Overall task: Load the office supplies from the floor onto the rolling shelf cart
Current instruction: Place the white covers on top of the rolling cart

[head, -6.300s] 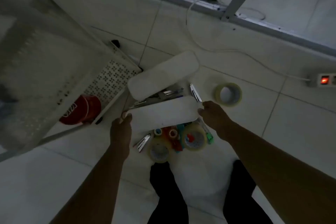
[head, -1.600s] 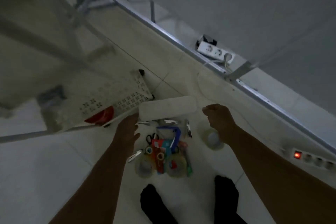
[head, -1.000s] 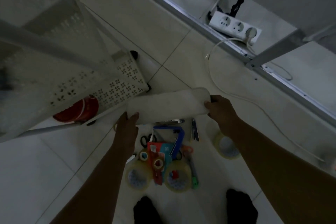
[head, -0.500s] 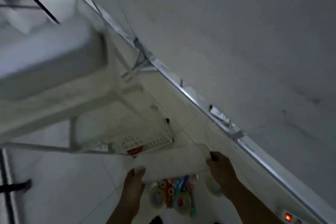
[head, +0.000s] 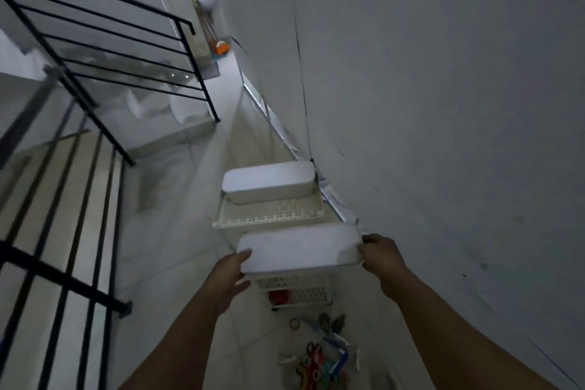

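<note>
Head view: white box (head: 299,248) held between both hands (head: 378,255).

Home hallway: tiled floor (head: 177,199), black stair railing (head: 95,41) far left, plain wall (head: 443,104) right, broom (head: 221,47) at far end.

I hold a white box (head: 299,248) level between both hands: my left hand (head: 229,274) grips its left end and my right hand (head: 381,255) its right end. It hangs just above the white shelf cart (head: 269,218), whose top tray carries a second white box (head: 269,182). Tape rolls and scissors (head: 319,364) lie scattered on the tiled floor (head: 177,231) below. A black railing (head: 95,73) stands at my left.
</note>
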